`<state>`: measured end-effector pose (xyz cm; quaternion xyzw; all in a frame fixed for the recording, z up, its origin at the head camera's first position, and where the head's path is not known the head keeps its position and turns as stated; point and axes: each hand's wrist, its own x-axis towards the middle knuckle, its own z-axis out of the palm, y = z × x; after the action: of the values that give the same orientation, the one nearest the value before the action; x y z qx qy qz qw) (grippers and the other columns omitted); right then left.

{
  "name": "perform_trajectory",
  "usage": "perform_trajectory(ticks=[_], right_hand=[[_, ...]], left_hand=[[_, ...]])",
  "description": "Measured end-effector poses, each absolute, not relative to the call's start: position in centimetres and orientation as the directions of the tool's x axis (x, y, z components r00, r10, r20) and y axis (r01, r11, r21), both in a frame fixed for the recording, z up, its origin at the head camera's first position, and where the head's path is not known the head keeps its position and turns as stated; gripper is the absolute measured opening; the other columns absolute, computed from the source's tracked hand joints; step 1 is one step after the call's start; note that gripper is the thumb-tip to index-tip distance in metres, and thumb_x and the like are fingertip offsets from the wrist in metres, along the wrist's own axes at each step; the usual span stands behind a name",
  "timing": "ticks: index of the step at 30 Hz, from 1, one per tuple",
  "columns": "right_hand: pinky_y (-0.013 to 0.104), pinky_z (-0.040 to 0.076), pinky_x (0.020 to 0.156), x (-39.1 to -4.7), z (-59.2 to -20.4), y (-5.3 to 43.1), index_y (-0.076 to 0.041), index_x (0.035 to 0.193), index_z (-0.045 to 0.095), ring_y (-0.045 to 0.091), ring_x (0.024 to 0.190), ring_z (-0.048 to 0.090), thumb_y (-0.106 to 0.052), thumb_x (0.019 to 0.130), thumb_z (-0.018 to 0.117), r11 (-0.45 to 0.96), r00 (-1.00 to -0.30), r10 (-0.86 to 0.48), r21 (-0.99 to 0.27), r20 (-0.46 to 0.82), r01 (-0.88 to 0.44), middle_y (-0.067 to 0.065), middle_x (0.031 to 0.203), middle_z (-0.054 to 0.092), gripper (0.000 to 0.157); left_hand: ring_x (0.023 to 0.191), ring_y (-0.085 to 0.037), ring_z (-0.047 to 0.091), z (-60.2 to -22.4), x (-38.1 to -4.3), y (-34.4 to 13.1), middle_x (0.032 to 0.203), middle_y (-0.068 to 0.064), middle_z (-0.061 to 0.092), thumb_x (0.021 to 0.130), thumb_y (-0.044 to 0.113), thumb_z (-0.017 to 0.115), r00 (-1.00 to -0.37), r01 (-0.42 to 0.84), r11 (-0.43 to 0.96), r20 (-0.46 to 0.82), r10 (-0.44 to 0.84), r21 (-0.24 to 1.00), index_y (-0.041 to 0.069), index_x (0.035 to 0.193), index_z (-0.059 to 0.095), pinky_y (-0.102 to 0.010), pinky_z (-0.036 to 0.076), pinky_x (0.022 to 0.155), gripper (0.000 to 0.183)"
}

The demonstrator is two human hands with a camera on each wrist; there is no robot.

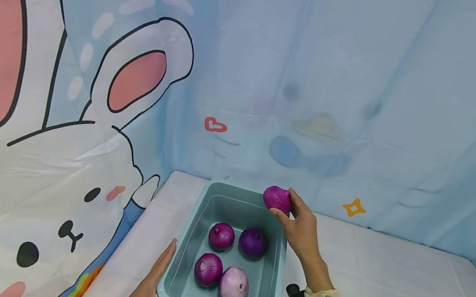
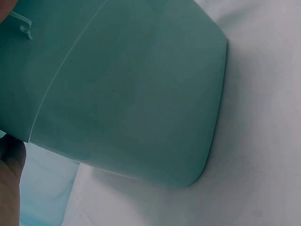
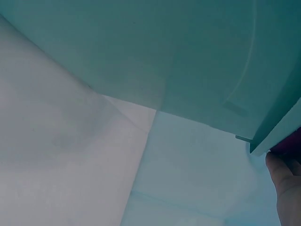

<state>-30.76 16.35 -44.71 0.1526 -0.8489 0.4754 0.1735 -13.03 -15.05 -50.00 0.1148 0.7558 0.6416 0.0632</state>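
Note:
A purple onion (image 1: 277, 199) is pinched between the thumb and fingers of my right hand (image 1: 302, 230), above the far right corner of a grey-green plastic basin (image 1: 192, 238). In the right wrist view, a sliver of that onion (image 3: 289, 143) shows beside the rim. Inside the basin lie several more onions: two purple ones at the back, a purple one (image 1: 208, 269) at front left and a paler one (image 1: 234, 287) beside it. My left hand (image 1: 150, 291) touches the near left corner of the basin, fingers extended along the side and thumb at the front rim.
A white cloth covers the table (image 1: 384, 288). Behind it hangs a pale blue printed curtain (image 1: 348, 83), with a large cartoon rabbit (image 1: 62, 182) on the left. A black strap piece (image 1: 295, 294) sits by my right wrist.

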Motion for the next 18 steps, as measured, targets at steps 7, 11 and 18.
perform_trajectory(ticks=[7,11,18], right_hand=[[0.049,0.047,0.098,-30.83,-45.14,16.09,0.005,0.146,0.036,0.04,0.124,0.054,-0.017,0.083,0.076,0.497,-0.905,-0.101,-0.767,0.414,-0.406,0.028,0.14,0.049,0.077],[0.047,0.048,0.098,-30.7,-45.17,15.95,0.005,0.146,0.036,0.039,0.125,0.053,-0.016,0.083,0.076,0.49,-0.907,-0.107,-0.772,0.407,-0.404,0.028,0.141,0.048,0.077],[0.047,0.047,0.097,-30.49,-45.03,15.75,0.006,0.146,0.036,0.04,0.125,0.053,-0.014,0.083,0.076,0.505,-0.905,-0.119,-0.76,0.408,-0.409,0.029,0.14,0.048,0.077]], left_hand=[[0.141,-0.043,0.025,-50.19,-12.97,-15.06,0.162,0.007,0.0,0.073,0.026,0.086,-0.963,0.107,0.157,0.063,0.262,0.982,0.045,0.153,-0.005,-0.045,0.047,0.1,0.122],[0.141,-0.042,0.025,-50.16,-12.98,-15.15,0.162,0.007,-0.001,0.073,0.026,0.086,-0.963,0.108,0.162,0.062,0.261,0.981,0.045,0.153,-0.005,-0.046,0.046,0.101,0.122],[0.141,-0.043,0.024,-49.98,-13.04,-15.17,0.162,0.007,-0.001,0.073,0.026,0.086,-0.965,0.088,0.15,0.047,0.257,0.985,0.045,0.153,-0.005,-0.045,0.047,0.1,0.122]])
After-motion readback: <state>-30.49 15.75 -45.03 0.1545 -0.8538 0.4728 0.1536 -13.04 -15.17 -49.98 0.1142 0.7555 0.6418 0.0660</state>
